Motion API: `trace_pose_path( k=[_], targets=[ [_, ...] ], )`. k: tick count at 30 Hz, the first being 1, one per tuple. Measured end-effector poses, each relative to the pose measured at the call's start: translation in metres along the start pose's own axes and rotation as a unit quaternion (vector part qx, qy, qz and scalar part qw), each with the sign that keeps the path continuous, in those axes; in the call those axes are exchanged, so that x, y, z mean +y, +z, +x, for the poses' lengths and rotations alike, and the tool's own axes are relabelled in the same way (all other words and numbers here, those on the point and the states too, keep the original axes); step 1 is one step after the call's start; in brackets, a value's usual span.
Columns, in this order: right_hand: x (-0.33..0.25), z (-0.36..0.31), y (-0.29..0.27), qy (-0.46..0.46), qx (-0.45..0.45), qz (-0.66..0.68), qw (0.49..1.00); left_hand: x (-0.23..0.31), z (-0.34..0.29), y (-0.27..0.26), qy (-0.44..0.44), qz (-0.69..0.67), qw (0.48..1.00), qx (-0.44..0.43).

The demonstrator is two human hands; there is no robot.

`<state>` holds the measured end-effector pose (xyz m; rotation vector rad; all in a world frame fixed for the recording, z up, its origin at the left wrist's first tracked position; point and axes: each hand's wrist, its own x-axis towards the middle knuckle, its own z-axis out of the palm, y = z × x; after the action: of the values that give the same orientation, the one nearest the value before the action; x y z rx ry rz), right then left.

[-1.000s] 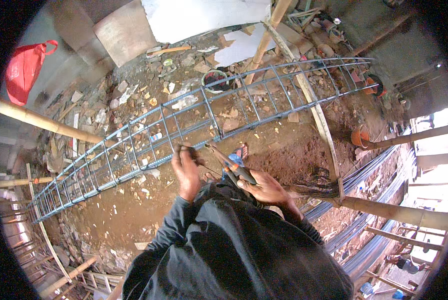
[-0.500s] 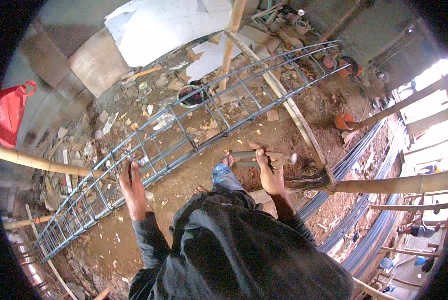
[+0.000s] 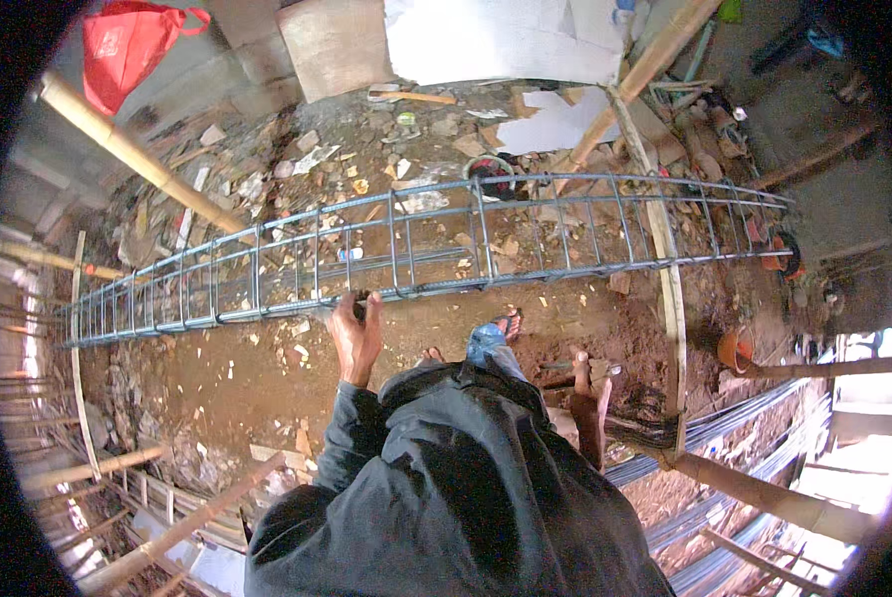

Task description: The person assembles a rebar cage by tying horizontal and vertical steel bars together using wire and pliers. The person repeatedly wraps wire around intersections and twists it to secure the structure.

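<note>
A long rebar cage (image 3: 436, 289) of bluish steel bars and square ties runs across in front of me, raised above the dirt floor. My left hand (image 3: 354, 338) is at its near lower bar, fingers curled toward the thumb. Something dark (image 3: 364, 300) shows between those fingers, too small to name; whether they also touch the bar is unclear. My right hand (image 3: 587, 408) hangs lower, right of my feet and away from the cage. Its fingers point forward, and their grip is hard to make out. Beside it is a bunch of thin dark wires (image 3: 650, 413).
An upright-looking wooden pole (image 3: 668, 298) crosses the cage at right; a bamboo pole (image 3: 147, 164) meets it at left. Rubble lies beyond. Orange buckets (image 3: 735, 350) and bundled steel rods (image 3: 730, 433) are at right. A red bag (image 3: 127, 55) hangs at upper left.
My view has turned, so the cage now lies nearly level across it. My left hand has shifted to the cage's near lower bar. My right hand has drawn back and down.
</note>
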<state>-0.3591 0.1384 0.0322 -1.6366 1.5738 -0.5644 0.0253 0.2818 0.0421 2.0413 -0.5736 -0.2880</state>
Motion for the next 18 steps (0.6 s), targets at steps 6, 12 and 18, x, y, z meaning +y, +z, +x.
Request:
trace_pose_path(
  k=[6,12,18],
  targets=[
    [-0.010,0.012,0.045,-0.160,-0.147,-0.070,0.974,-0.034,0.009,0.015,-0.025,-0.073,0.994,-0.078],
    [-0.016,0.014,0.068,-0.277,-0.250,-0.013,0.928,-0.046,0.012,0.055,0.009,-0.116,0.990,-0.075],
    [-0.038,0.003,0.074,-0.117,-0.294,0.028,0.948,-0.053,0.010,0.063,0.001,-0.105,0.994,-0.042]
  ],
)
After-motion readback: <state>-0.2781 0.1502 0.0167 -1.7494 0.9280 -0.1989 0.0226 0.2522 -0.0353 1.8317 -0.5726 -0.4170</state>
